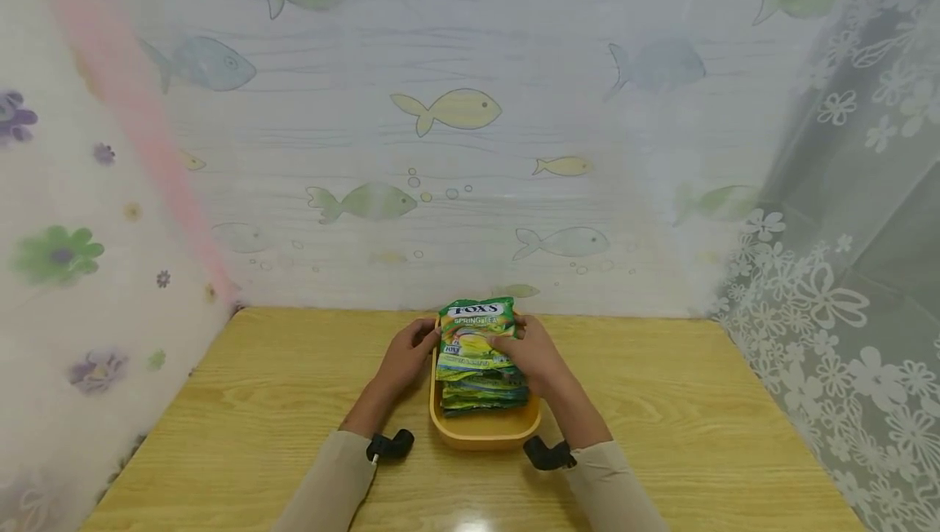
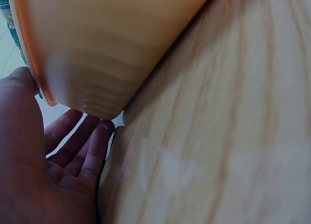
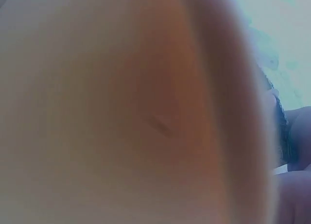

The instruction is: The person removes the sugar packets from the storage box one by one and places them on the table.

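Observation:
A yellow plastic tub (image 1: 486,441) stands on the table with several green candy packets (image 1: 485,395) stacked inside it. On top lies a Fox's Spring Tea candy packet (image 1: 473,356), tilted up at the tub's far end. My right hand (image 1: 542,359) holds this packet at its right side, thumb across the front; the fingers behind are mostly hidden. At the tub's left far corner, my left hand (image 1: 404,359) grips the tub, thumb at the rim and fingers against the outer wall (image 2: 107,49). In the right wrist view the blurred tub wall (image 3: 121,97) hides most of the hand.
The wood-grain table (image 1: 316,401) extends to both sides of the tub. Behind it hangs a fish-patterned sheet (image 1: 455,189), with a flower-patterned sheet (image 1: 59,312) at left and a lace-like one (image 1: 822,352) at right. Black wrist mounts (image 1: 391,445) sit at both cuffs.

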Demonstrator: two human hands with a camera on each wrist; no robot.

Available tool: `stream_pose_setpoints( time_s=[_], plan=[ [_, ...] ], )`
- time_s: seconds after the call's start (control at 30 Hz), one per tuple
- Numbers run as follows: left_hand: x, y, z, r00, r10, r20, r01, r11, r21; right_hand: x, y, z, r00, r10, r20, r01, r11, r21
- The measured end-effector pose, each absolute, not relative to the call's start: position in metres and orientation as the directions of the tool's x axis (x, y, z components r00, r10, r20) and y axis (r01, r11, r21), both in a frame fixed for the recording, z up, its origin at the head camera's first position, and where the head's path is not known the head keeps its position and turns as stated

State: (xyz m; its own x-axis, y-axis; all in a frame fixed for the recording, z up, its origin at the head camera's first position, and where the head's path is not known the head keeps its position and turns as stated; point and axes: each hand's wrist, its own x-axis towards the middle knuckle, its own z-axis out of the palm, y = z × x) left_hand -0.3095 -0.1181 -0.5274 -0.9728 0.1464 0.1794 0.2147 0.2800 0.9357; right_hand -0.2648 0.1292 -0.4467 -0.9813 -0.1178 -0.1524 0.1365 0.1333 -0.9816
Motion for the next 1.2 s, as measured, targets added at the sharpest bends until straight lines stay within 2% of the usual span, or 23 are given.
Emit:
stream_pose_setpoints(
  time_s=[0.27, 0.43, 0.7, 0.93, 1.2],
  plan=[
    [-0.309, -0.119, -0.528, -0.970, 0.148, 0.195, 0.227, 0.255, 0.940, -0.267, 0.128, -0.449, -0.988, -0.134, -0.080, 0.068, 0.092, -0.993],
    [-0.308, -0.117, -0.526, -0.973, 0.140, 0.182, 0.216, 0.287, 0.933, -0.264, 0.130, -0.448, -0.992, -0.125, -0.023, 0.010, 0.107, -0.994],
    [-0.306, -0.117, -0.522, -0.976, 0.131, 0.173, 0.206, 0.306, 0.929, -0.258, 0.138, -0.447, -0.995, -0.097, 0.032, -0.037, 0.052, -0.998],
    [-0.305, -0.117, -0.521, -0.979, 0.125, 0.161, 0.192, 0.307, 0.932, -0.255, 0.146, -0.447, -0.993, -0.109, 0.049, -0.048, -0.009, -0.999],
    [-0.307, -0.118, -0.522, -0.976, 0.132, 0.172, 0.205, 0.308, 0.929, -0.254, 0.158, -0.449, -0.995, -0.076, 0.067, -0.068, 0.010, -0.998]
  ],
)
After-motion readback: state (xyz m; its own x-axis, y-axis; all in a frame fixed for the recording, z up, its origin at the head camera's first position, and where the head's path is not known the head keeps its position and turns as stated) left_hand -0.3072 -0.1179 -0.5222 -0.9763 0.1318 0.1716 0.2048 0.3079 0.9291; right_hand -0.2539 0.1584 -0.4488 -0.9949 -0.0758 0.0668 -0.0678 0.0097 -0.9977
